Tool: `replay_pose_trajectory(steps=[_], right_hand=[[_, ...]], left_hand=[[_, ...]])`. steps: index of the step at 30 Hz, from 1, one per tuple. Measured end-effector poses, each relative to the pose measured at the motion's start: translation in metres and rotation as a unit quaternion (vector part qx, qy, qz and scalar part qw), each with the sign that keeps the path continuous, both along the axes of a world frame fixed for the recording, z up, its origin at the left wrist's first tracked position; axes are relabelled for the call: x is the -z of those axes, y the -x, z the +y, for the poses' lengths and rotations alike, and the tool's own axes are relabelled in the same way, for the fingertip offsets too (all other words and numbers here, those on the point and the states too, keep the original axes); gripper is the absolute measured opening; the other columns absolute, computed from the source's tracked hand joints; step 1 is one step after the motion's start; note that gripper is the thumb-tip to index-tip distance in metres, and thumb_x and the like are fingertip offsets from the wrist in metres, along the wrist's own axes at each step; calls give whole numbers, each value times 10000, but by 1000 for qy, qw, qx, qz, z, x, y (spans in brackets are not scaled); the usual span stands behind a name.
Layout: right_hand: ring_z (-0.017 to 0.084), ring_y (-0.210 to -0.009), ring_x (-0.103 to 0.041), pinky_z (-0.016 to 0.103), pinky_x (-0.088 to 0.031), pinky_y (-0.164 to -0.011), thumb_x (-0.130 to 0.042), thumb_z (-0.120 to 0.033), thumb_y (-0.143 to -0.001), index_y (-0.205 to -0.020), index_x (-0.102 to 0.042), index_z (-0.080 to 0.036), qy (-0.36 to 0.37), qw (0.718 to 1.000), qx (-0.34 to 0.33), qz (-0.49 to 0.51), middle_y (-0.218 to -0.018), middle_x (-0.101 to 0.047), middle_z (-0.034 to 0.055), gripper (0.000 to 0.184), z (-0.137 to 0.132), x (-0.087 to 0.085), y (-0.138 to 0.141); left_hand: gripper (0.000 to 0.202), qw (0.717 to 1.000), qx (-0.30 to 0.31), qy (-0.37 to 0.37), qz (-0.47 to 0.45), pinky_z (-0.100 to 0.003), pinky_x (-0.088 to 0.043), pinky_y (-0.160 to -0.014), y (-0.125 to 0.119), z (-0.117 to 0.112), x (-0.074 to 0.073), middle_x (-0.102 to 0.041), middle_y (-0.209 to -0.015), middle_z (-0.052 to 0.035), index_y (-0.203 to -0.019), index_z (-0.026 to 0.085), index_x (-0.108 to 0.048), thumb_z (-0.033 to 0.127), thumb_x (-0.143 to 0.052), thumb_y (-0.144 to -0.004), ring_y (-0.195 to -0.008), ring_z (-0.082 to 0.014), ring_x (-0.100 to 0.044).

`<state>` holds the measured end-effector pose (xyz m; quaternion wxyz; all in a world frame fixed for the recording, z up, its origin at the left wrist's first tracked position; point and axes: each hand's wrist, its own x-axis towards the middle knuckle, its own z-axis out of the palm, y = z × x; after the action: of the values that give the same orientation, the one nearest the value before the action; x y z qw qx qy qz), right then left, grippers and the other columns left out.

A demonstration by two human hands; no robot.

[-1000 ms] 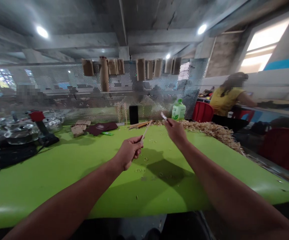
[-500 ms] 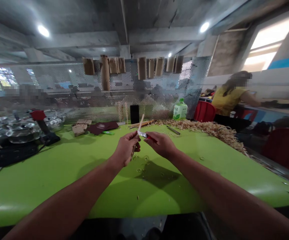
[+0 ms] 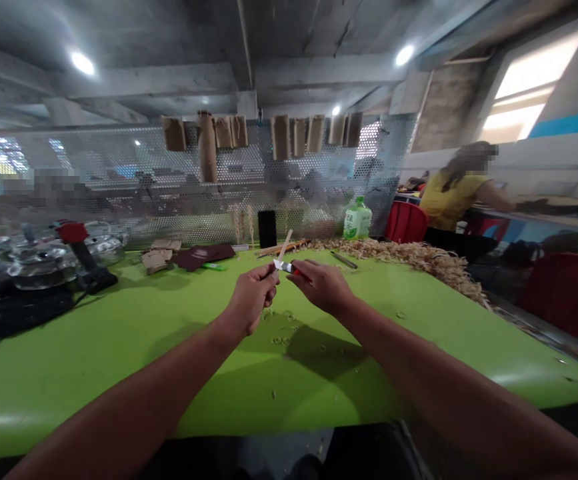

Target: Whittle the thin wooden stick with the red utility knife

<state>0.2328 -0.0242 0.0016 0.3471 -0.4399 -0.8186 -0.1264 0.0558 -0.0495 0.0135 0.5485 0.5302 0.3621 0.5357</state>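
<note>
My left hand [image 3: 250, 297] is closed around a thin wooden stick [image 3: 283, 245] that points up and away over the green table [image 3: 119, 347]. My right hand [image 3: 321, 285] is closed on a small red-handled knife [image 3: 287, 267], and its blade rests against the stick just above my left fingers. Both hands meet above the middle of the table. Small wood curls [image 3: 283, 339] lie scattered on the green surface below them.
A long heap of wood shavings [image 3: 419, 257] runs along the table's right back edge, with a green bottle [image 3: 357, 219] behind it. A red-topped tool [image 3: 81, 253] and metal lids stand at the left. A perforated metal screen [image 3: 193, 187] backs the table. A person in yellow [image 3: 456, 193] sits at the right.
My right hand has come back from an outstretched position at the far right to the stick, setting the blade against it. My left hand has stayed nearly in place.
</note>
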Motion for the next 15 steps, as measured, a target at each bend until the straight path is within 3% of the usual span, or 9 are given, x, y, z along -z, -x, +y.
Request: replay_pose_trajectory(steps=[4,7,9,11,15], right_hand=[[143,-599,-484,256,-239,-533,-429,-429,-915,-973,-648,-199,3,994,64,84,-809,-651,51,323,14,-11,-21],[145,-552,-450,258,-243,-518,-413,-446,-908,-835,-642,-177,13,965,162,204,-659,-590,38,360,31,-18,-49],[150,-561,-450,258,-252,-523,-419,-460,-900,-806,-635,-177,1,952,187,241,-641,-573,34,368,38,-18,-59],[150,-576,-463,256,-268,-534,-433,-454,-896,-839,-643,-179,4,962,150,228,-663,-586,34,350,37,-14,-55],[151,-632,-521,248,-315,-570,-470,-424,-896,-1001,-650,-195,64,989,-14,131,-779,-647,39,309,17,-2,-19]], left_hand=[[310,1000,9,18,23,-160,-234,-392,-3,-6,2,-520,-671,18,-1071,138,-673,187,-615,-770,-451,-31,-363],[340,999,22,25,31,-164,-279,-392,-4,-6,7,-562,-700,2,-1113,142,-665,166,-617,-778,-456,-35,-393],[331,999,30,40,6,-168,-321,-400,-3,-3,10,-575,-728,-6,-1119,142,-655,154,-605,-792,-470,-41,-426],[301,997,32,62,-34,-173,-352,-403,-2,0,9,-567,-737,-5,-1103,135,-642,135,-573,-811,-476,-47,-448],[241,994,23,68,-78,-174,-368,-392,0,4,2,-551,-730,1,-1043,128,-626,109,-537,-820,-462,-50,-454]])
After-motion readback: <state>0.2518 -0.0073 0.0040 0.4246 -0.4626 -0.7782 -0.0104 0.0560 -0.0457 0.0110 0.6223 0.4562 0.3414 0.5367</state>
